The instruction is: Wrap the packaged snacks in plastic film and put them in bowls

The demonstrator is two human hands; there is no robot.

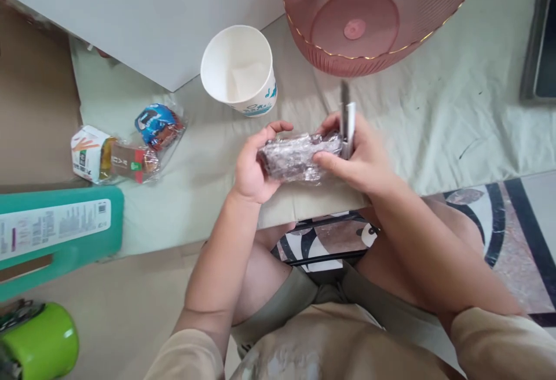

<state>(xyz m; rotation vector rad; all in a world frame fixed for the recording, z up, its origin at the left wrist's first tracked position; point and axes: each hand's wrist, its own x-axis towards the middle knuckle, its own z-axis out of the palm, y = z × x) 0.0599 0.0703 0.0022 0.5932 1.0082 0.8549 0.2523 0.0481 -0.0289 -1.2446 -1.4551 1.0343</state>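
Between my two hands is a small dark block wrapped in shiny clear plastic film (290, 157), held above the near edge of the cloth. My left hand (253, 165) curls round its left end, thumb below and fingers behind. The right hand (358, 157) presses its thumb on the right end of the block. It also grips what looks like a utility knife (348, 122), white-sided, with its dark blade pointing away from me. Just beyond the block stands a white paper cup (256, 102) with blue print. What the block is cannot be made out through the film.
A pink ribbed bowl (347, 67) with a gold rim stands behind. Wrapped snacks (130, 148) lie left on the pale green cloth (434, 119). A white box (152, 15) is at the back, a dark device (541, 50) far right. A green container (61, 235) and green bin (47, 339) are lower left.
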